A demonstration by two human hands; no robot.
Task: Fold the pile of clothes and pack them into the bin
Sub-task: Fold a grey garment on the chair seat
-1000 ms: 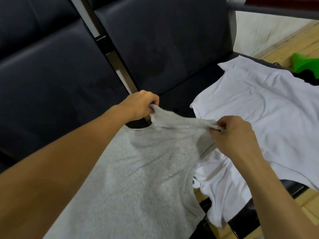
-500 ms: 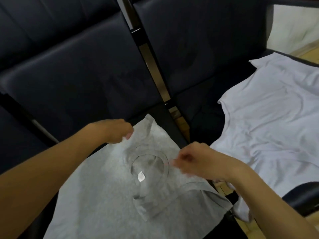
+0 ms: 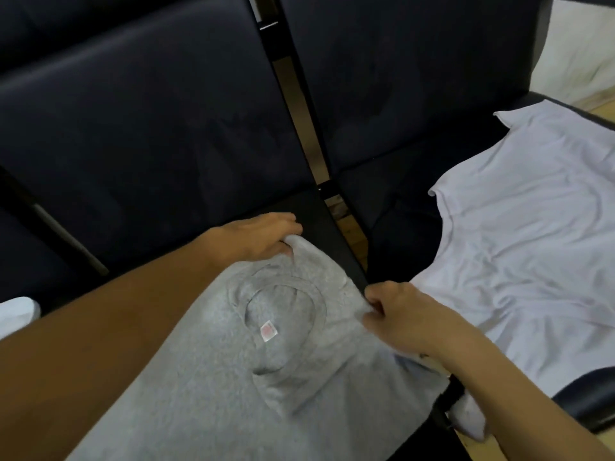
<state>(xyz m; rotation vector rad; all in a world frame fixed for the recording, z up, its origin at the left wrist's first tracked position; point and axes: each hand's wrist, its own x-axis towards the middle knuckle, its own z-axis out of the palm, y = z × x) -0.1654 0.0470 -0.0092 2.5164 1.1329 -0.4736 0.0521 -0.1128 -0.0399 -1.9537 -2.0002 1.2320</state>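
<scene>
A: Where was the grey shirt (image 3: 213,387)?
B: It lay spread on the left seat (image 3: 139,134) of the dark chairs, neck hole up, with a small white tag (image 3: 268,331) showing inside the collar.

A: And the hands?
B: The left hand (image 3: 263,237) pinched the shirt's far shoulder corner, fingers curled round the cloth. The right hand (image 3: 404,319) gripped the near shoulder edge at the seat's right side, thumb and fingers closed on the fabric.

A: Anything else about?
B: A white shirt (image 3: 519,247) lay spread on the right seat (image 3: 399,94), just beside the grey one, its lower edge hanging past the seat front. A white scrap (image 3: 15,312) showed at the far left; I couldn't tell what.
</scene>
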